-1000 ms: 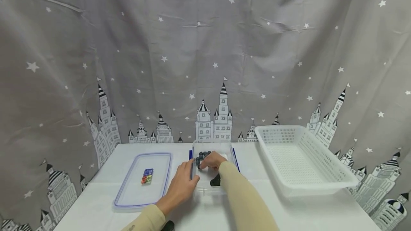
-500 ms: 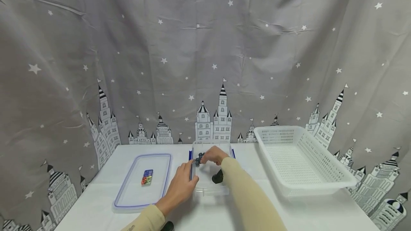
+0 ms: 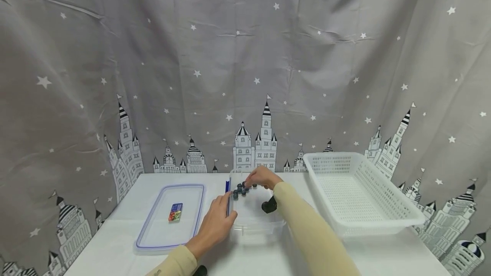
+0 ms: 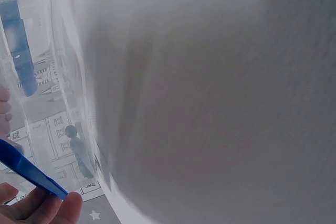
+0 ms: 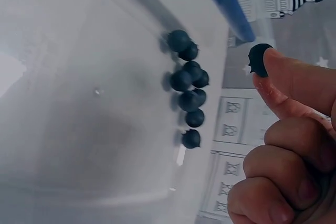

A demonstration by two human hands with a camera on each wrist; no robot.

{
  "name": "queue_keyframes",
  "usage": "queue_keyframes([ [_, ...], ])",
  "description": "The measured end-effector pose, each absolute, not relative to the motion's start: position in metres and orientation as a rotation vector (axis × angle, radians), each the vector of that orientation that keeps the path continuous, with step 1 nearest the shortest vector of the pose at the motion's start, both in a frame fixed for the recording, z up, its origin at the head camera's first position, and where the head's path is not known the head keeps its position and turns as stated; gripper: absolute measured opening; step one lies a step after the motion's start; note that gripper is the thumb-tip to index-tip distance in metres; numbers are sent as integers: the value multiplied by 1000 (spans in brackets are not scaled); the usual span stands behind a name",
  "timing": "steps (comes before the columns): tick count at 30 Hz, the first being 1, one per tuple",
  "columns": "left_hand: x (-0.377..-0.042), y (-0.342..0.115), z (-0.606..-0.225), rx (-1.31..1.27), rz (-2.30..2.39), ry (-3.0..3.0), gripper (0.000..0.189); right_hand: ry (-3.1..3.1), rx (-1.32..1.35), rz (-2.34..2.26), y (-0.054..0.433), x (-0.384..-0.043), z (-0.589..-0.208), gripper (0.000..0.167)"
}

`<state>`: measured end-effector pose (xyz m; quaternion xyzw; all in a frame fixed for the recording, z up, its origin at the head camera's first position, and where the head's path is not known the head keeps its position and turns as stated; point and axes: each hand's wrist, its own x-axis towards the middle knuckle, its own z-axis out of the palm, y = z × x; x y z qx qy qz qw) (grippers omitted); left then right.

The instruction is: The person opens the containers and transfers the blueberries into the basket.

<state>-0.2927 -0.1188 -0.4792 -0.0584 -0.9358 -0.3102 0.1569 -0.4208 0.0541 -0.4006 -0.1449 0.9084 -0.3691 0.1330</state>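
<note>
A clear plastic box [image 3: 253, 218] with blue side latches stands in the middle of the table, and several blueberries [image 5: 191, 100] lie in it. My right hand [image 3: 262, 176] is over the far part of the box, pinching one blueberry [image 5: 258, 60] between thumb and index finger. In the right wrist view that berry is apart from the others, with the remaining fingers curled. On the box's left side, my left hand [image 3: 218, 218] holds the wall by the blue latch [image 4: 31, 171]. Its fingertips [image 4: 71, 208] show against the latch; part of the hand lies outside that view.
A clear lid [image 3: 161, 229] with a blue seal lies to the left, a colourful label [image 3: 175, 212] on it. To the right stands a white perforated basket [image 3: 364, 195]. Behind the white table hangs a grey curtain [image 3: 207, 54] printed with stars and castles.
My right hand has moved away from the near blueberries, toward the back and slightly right, uncovering several of them. My left hand stays on the box's left side.
</note>
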Motion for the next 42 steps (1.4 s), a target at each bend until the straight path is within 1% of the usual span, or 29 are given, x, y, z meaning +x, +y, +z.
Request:
queue_keyframes([
  [10,-291,-119,-481,-179,-890,-2670,66,2636,-429,-1150,76,-419,-379,18],
  [19,-293,-122,-481,-191,-889,-2658,66,2614,-437,-1169,94,-418,-358,25],
  [29,-293,-121,-483,-196,-899,-2648,66,2627,-438,-1187,132,-424,-346,28],
  [38,-292,-122,-481,-192,-894,-2645,65,2659,-374,-1205,165,-423,-340,34],
  [42,-292,-120,-482,-190,-914,-2656,66,2673,-306,-1198,181,-423,-339,35],
])
